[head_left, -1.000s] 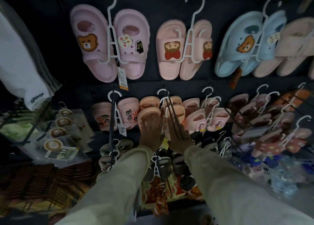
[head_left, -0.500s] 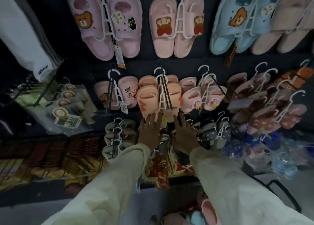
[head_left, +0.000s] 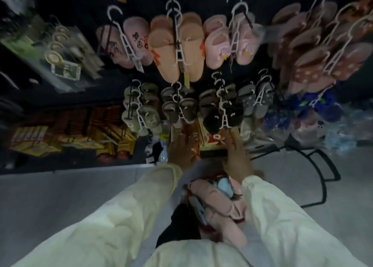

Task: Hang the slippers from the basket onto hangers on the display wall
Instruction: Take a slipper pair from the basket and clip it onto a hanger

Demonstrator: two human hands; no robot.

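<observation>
The grey floor [head_left: 60, 196] bore a basket [head_left: 219, 175] of pink slippers [head_left: 218, 204], with a black wire stand [head_left: 321, 176] right of the basket.

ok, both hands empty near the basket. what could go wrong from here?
In the basket, pink slippers and a light blue slipper lie jumbled, so the left hand or right hand may pick a mismatched pair. The pegs look crowded: the dark slippers hang stacked, so adding a hanger could dislodge a neighbour.

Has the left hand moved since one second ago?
Yes. The left hand has dropped from the orange slippers to below the dark slippers.
</observation>
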